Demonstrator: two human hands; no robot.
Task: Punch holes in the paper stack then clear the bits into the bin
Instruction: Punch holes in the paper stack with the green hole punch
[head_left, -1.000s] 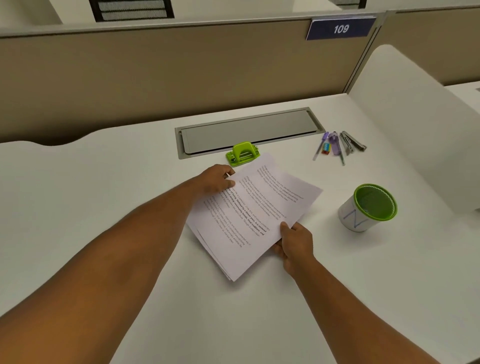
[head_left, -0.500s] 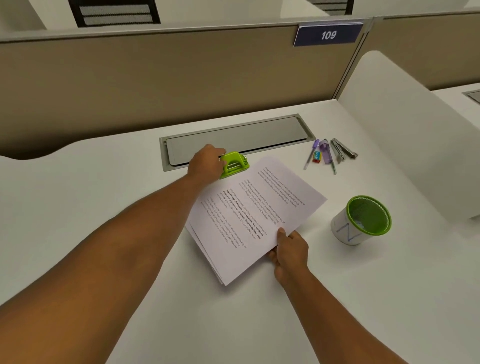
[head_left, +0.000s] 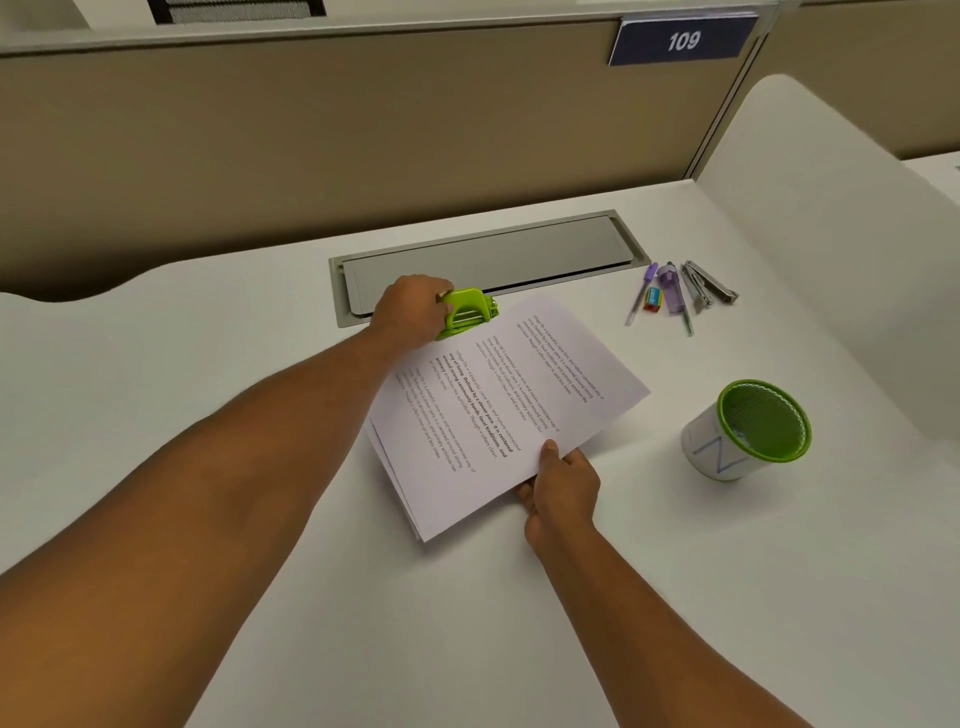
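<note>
A stack of printed white paper (head_left: 498, 410) lies slanted on the white desk (head_left: 182, 364). My right hand (head_left: 558, 488) pinches its near right edge, thumb on top. At the stack's far left edge sits a small green hole punch (head_left: 467, 314), tilted with its underside partly showing. My left hand (head_left: 413, 309) grips the punch from the left. The bin (head_left: 753, 431), a white cup with a green mesh liner and rim, stands on the desk to the right of the paper.
A grey cable hatch (head_left: 488, 260) is set into the desk behind the punch. Pens, a small eraser and a metal stapler (head_left: 680, 293) lie at the back right. A tan partition stands behind, and a white divider (head_left: 831, 234) rises on the right.
My left hand left the top edge of the paper, reached to the green punch and closed on it, tilting it. My right hand kept hold of the stack.
</note>
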